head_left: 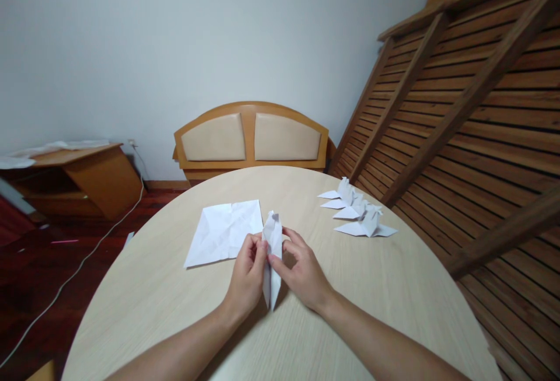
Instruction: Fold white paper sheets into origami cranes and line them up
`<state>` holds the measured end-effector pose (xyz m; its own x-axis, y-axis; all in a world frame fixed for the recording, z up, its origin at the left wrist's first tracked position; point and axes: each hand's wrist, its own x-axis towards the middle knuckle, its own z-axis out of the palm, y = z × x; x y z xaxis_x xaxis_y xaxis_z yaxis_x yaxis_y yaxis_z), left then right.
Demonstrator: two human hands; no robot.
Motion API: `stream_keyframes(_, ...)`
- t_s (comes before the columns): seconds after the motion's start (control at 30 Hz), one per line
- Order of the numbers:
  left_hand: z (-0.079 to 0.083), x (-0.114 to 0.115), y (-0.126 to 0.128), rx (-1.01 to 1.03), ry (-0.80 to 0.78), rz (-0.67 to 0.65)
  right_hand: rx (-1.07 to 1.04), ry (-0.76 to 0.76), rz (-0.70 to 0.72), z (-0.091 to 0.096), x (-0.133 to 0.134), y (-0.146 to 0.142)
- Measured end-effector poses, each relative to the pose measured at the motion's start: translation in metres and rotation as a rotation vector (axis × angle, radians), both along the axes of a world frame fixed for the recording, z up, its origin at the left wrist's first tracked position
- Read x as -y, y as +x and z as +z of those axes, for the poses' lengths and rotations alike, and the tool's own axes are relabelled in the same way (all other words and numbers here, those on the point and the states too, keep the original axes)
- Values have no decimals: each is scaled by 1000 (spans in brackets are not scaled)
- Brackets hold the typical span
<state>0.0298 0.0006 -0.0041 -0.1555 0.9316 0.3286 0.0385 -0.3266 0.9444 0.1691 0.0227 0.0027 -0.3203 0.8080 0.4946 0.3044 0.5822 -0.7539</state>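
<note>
I am pinching the folded paper model (272, 252) between my left hand (247, 279) and right hand (301, 276); the creased sheet (225, 232) is lying at ten o'clock.

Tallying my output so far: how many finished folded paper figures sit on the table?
2, maybe more: finished figures and sit side by side at the table's far right edge. They overlap, so another may be hidden between.

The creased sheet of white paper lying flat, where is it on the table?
The creased sheet lies flat on the round table, just left of the folded paper piece that the left hand and right hand hold.
</note>
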Motion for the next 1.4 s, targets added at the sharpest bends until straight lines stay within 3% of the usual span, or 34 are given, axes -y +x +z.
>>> stream_keyframes(0.13, 0, 0, -2, -44, -15, -39, -99, -37, 12, 0, 3, -1)
stream_keyframes(0.23, -2, 0, -1, -65, -42, -107, -241, -170, 73, -3, -1, -2)
stream_keyframes(0.4, -4, 0, 0, -204, -68, -208, -548, -342, 2, -2, -15, 2)
stream_keyframes(0.63, -2, 5, -3, -323, -29, -251, -485, -499, 195, 12, -20, 15)
stream_keyframes(1.0, -5, 0, -7, -378, 3, -140, -583, -323, -129, 9, -35, 23)
stream_keyframes(1.13, -4, 1, -5, -378, -6, -132, -568, -296, -175, 8, -35, 25)
stream_keyframes(1.23, -3, 1, -5, -363, -19, -124, -589, -342, -126, 7, -32, 23)
stream_keyframes(1.4, 0, 1, -6, -256, 23, -91, -492, -462, 192, 8, -17, 14)
